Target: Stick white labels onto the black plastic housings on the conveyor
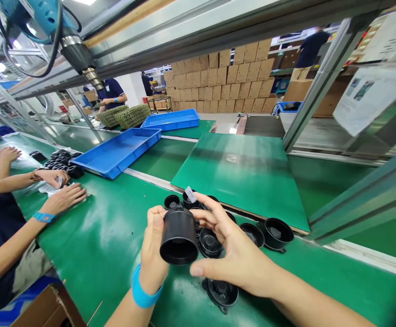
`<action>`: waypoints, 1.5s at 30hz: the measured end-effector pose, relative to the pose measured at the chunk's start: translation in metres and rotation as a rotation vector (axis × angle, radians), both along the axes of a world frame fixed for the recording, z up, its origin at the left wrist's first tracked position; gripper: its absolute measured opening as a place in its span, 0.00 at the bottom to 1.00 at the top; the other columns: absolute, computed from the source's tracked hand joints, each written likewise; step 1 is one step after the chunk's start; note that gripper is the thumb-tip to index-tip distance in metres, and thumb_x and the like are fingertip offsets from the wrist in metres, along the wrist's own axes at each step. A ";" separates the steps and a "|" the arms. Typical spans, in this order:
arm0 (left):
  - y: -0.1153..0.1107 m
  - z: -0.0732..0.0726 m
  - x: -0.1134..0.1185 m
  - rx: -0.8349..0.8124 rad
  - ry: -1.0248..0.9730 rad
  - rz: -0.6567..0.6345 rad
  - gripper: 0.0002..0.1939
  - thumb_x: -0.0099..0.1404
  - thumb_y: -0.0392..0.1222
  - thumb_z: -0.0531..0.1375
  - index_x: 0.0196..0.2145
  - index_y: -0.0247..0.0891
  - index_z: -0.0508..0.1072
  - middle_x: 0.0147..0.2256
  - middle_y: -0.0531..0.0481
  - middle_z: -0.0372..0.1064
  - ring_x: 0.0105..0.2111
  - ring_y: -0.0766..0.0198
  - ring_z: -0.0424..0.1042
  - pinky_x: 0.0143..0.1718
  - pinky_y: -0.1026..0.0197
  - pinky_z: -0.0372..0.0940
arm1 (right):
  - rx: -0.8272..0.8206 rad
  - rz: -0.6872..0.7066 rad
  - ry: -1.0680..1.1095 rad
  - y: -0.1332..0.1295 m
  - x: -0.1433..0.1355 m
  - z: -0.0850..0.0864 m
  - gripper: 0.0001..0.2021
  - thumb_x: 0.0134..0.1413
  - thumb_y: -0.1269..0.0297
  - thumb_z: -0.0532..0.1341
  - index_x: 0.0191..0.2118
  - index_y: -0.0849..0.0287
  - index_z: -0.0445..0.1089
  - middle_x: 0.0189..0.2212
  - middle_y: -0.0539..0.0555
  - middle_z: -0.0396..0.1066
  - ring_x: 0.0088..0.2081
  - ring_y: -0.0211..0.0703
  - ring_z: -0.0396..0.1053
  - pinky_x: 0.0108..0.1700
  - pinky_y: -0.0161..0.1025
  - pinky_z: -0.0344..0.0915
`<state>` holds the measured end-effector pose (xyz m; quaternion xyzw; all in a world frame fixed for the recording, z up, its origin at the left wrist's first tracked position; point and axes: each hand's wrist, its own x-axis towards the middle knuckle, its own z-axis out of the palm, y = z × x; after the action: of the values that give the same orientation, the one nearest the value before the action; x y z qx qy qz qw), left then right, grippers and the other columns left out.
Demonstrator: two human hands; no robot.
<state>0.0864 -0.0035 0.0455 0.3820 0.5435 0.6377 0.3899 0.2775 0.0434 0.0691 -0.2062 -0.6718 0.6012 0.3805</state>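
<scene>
My left hand (152, 247), with a blue band at the wrist, is closed around a black plastic cylindrical housing (179, 234). Its hollow round end faces down toward me. Beside it, my right hand (228, 243) has thumb and fingers spread, and some fingertips reach behind the housing; contact there is partly hidden. A small white label (190, 194) shows at the tip of the right index finger, apparently stuck to it. Several similar black round parts stand behind and beside my hands, including a wide cup (277, 232). Another flanged black part (221, 293) lies below my right hand.
A raised green board (238, 168) lies across the bench ahead. Blue trays (119, 152) stand to the left. Co-workers' hands (63, 197) handle parts at far left. Overhead hangs a power driver (78, 54); a metal post (320, 86) rises at right.
</scene>
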 end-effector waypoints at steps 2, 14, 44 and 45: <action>0.002 0.000 -0.001 -0.005 0.052 -0.063 0.25 0.76 0.67 0.54 0.48 0.44 0.76 0.42 0.49 0.70 0.39 0.59 0.69 0.42 0.58 0.68 | 0.029 -0.081 0.025 -0.002 -0.001 0.000 0.51 0.54 0.62 0.79 0.75 0.38 0.50 0.63 0.57 0.71 0.63 0.59 0.71 0.69 0.65 0.62; -0.019 0.011 0.009 -0.184 -0.320 -0.298 0.37 0.71 0.69 0.61 0.72 0.58 0.60 0.40 0.49 0.74 0.21 0.73 0.53 0.23 0.68 0.52 | 0.308 -0.377 0.098 0.004 0.011 0.011 0.32 0.62 0.58 0.76 0.68 0.39 0.67 0.63 0.53 0.71 0.61 0.54 0.71 0.60 0.48 0.72; -0.018 0.000 0.008 -0.107 -0.262 -0.163 0.27 0.74 0.63 0.60 0.66 0.63 0.61 0.62 0.53 0.63 0.45 0.62 0.70 0.38 0.65 0.68 | -0.537 -0.006 0.297 -0.007 -0.004 0.009 0.38 0.64 0.63 0.77 0.71 0.46 0.58 0.35 0.45 0.77 0.35 0.35 0.69 0.42 0.34 0.64; -0.019 -0.002 0.008 -0.108 -0.260 -0.172 0.27 0.74 0.63 0.59 0.67 0.63 0.60 0.64 0.53 0.62 0.49 0.59 0.70 0.41 0.63 0.69 | -0.562 0.015 0.296 -0.007 -0.005 0.008 0.39 0.63 0.63 0.77 0.71 0.48 0.57 0.34 0.45 0.77 0.35 0.35 0.69 0.43 0.35 0.64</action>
<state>0.0942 -0.0222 0.0438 0.3197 0.4871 0.6161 0.5300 0.2728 0.0362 0.0774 -0.2084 -0.4183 0.7895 0.3979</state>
